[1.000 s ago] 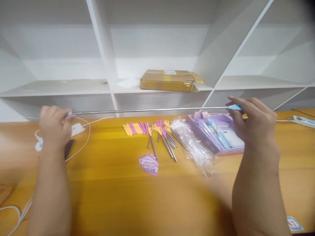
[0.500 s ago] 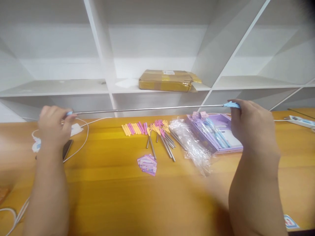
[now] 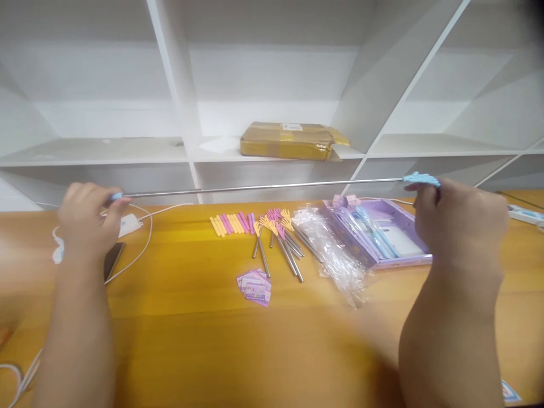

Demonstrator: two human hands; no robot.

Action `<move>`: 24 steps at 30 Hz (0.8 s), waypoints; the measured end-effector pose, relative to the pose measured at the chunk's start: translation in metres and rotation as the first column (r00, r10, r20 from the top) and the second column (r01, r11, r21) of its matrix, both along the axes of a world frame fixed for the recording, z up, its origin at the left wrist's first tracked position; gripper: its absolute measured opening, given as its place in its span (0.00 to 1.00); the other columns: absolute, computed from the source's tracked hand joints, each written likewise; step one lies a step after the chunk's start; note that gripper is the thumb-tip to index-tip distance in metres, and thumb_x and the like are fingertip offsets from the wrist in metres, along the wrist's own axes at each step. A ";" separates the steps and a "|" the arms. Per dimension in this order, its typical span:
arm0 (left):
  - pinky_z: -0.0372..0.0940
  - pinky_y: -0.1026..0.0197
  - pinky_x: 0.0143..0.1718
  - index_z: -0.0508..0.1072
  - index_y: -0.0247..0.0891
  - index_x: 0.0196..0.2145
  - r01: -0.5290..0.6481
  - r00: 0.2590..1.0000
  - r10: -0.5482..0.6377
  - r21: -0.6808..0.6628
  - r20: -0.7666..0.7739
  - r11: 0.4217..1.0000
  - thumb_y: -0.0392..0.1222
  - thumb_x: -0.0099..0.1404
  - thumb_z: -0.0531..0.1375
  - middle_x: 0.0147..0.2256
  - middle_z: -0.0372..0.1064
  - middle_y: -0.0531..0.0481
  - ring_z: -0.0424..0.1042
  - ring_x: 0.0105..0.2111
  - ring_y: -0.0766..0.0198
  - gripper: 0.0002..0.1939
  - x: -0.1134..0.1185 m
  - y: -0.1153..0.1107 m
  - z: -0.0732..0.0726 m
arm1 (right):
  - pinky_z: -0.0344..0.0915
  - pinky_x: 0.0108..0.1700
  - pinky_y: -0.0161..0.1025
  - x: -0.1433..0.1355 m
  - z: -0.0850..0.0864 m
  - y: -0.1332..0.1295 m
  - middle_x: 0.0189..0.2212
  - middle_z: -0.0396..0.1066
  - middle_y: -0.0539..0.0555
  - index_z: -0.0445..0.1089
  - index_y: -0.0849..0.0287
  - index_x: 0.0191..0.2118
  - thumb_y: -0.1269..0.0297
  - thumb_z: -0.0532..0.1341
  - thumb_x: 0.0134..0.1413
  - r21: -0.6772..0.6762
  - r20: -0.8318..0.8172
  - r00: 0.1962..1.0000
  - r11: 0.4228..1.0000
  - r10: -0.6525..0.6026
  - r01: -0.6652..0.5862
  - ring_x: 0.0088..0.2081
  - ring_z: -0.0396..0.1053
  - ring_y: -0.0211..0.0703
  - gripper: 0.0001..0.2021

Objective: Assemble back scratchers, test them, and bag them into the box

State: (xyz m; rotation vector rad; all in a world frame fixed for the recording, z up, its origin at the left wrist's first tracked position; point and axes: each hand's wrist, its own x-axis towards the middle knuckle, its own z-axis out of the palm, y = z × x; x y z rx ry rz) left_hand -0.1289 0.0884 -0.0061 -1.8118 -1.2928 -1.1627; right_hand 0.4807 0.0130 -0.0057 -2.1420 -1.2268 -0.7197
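Stretching between both hands, thin silver metal rod (image 3: 267,186) hangs nearly level above back of brown wooden table (image 3: 191,351). Left hand (image 3: 87,212): fingers clamped on light-blue end piece (image 3: 117,196). Right hand (image 3: 465,226): fingers pinched on light-blue hand-shaped head (image 3: 420,179). Since last half second, right hand sits farther out and rod looks longer; suggests telescoping section drawn further. Below, well apart: yellow and pink hand-headed metal sticks (image 3: 281,230), crumpled clear plastic wrapping (image 3: 340,260), open purple box (image 3: 402,262).
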 end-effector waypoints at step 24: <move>0.57 0.56 0.38 0.75 0.43 0.32 0.042 0.999 -0.043 -0.030 -0.031 0.999 0.61 0.73 0.56 0.28 0.70 0.49 0.62 0.33 0.58 0.22 0.004 -0.001 -0.002 | 0.52 0.36 0.43 0.013 -0.007 0.000 0.37 0.80 0.64 0.78 0.58 0.52 0.55 0.53 0.66 0.075 0.153 0.982 0.990 0.106 -0.118 0.37 0.72 0.54 0.21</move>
